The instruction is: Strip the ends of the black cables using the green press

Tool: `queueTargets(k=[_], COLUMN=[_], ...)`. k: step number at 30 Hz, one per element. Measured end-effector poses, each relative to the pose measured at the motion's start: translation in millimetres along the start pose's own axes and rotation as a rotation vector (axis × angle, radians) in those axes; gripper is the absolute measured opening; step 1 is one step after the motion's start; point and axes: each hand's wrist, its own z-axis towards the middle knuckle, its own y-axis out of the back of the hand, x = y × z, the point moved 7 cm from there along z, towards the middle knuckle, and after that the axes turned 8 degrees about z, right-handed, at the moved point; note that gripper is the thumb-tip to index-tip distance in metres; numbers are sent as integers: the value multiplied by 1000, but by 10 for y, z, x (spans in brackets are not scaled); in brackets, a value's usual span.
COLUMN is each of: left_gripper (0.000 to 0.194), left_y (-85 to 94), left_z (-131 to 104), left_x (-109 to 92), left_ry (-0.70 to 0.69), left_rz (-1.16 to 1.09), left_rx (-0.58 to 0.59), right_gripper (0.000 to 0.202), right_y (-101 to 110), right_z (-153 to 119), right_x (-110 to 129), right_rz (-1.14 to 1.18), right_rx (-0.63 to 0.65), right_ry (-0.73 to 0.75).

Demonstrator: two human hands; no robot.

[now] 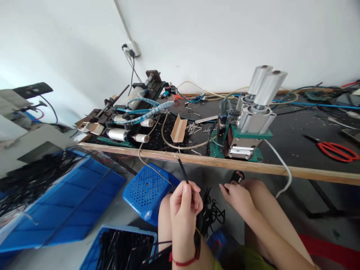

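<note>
My left hand [185,204], with a red string round the wrist, is closed on a thin black cable [182,169]. The cable's stripped-looking tip points up toward the bench's front edge. Over my right knee, my right hand [238,197] is held with its fingers curled. What it holds, if anything, does not show. Between my legs hangs a bundle of black cables [215,212]. Beyond my right hand, a pneumatic press with two silver cylinders [256,116] stands on a green base on the bench.
The wooden-edged bench [289,168] bears another pneumatic machine [132,127], a folded cardboard piece [179,129], small scraps, and red-handled scissors [336,150]. Below stand a blue stool [147,191], a large blue crate [92,198] and a smaller blue bin [153,236], both containers holding black cables.
</note>
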Motion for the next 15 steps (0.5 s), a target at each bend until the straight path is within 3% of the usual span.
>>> queueTargets(k=[5,7,9,12,15], left_gripper=[40,38,45,51,47], left_y=[-61,-164,-284,-424,-506], left_z=[-9,6,19,34,47], left_x=[-66,-140,-199,-195,-143], left_ry=[-12,-69,-148,-196,-195], left_rz=[201,339,444,492,494], left_rx=[98,175,260,366,441], right_gripper=[24,32,40,30,33], right_y=[556,778,914,941,948], right_z=[-190,-242,-212,-28,77], right_x=[675,1013,1221,1291,1219], right_rz=[34,55,87,140,168], right_rx=[-174,-301,-397,-370,-318], right_ry=[429,690,855,904,935])
